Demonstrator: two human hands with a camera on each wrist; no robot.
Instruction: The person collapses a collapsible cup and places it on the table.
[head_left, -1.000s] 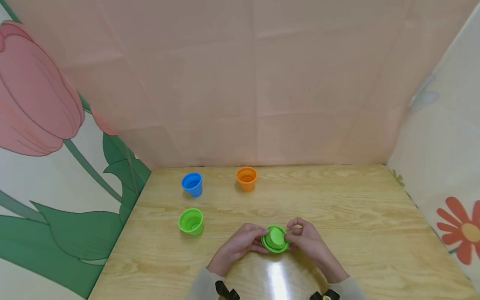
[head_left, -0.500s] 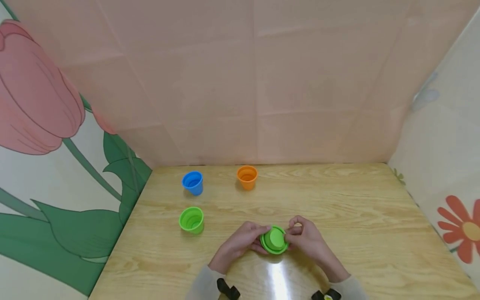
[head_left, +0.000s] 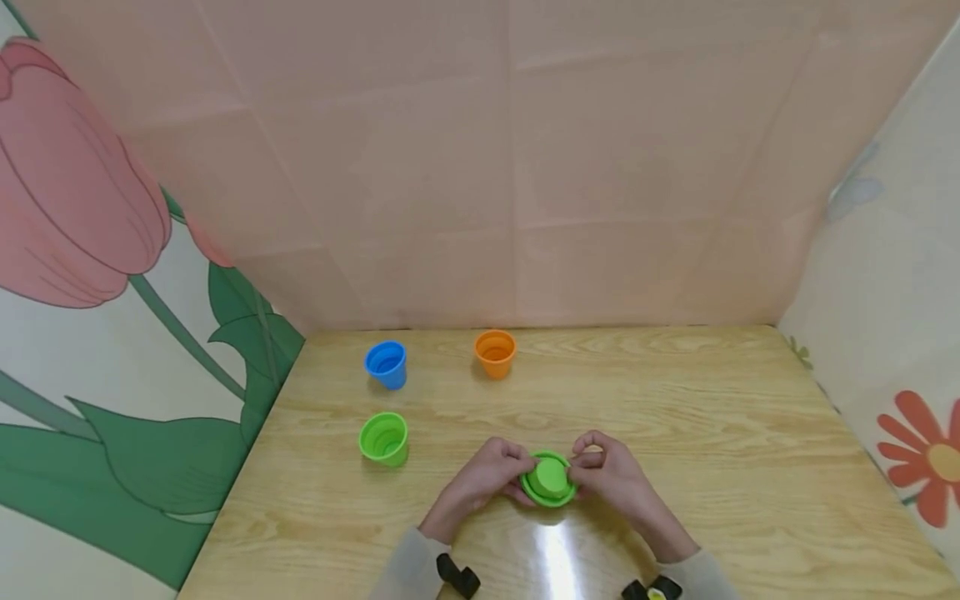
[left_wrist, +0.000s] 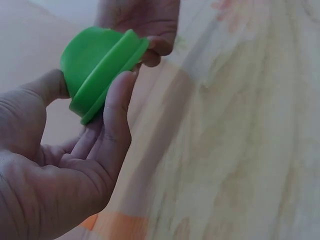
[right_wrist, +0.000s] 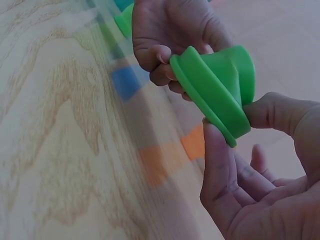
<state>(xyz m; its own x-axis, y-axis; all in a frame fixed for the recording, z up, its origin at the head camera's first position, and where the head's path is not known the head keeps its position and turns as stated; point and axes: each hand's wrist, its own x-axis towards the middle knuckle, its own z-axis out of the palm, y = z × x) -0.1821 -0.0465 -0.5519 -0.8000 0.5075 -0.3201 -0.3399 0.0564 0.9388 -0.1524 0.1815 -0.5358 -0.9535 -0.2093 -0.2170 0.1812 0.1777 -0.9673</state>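
Between the two hands, above the table, is a green collapsible cup [head_left: 550, 477], partly folded so that its narrow base stands out of a wide rim. My left hand [head_left: 487, 477] pinches its left side, thumb on the base side and fingers under the rim, as the left wrist view shows the cup [left_wrist: 102, 70] from the side. On the opposite side my right hand [head_left: 611, 475] pinches it between thumb and fingers. In the right wrist view the cup [right_wrist: 215, 92] looks skewed, its base tilted against the rim.
A second green cup [head_left: 384, 440] stands upright left of the hands. Behind it stand a blue cup [head_left: 386, 365] and an orange cup [head_left: 495, 354]. The wooden table [head_left: 675, 392] ends at a pink cloth backdrop [head_left: 510, 167].
Both hands keep hold of the green cup at nearly the same place. My left thumb has bent a little more, and the cup's tilt has shifted slightly.
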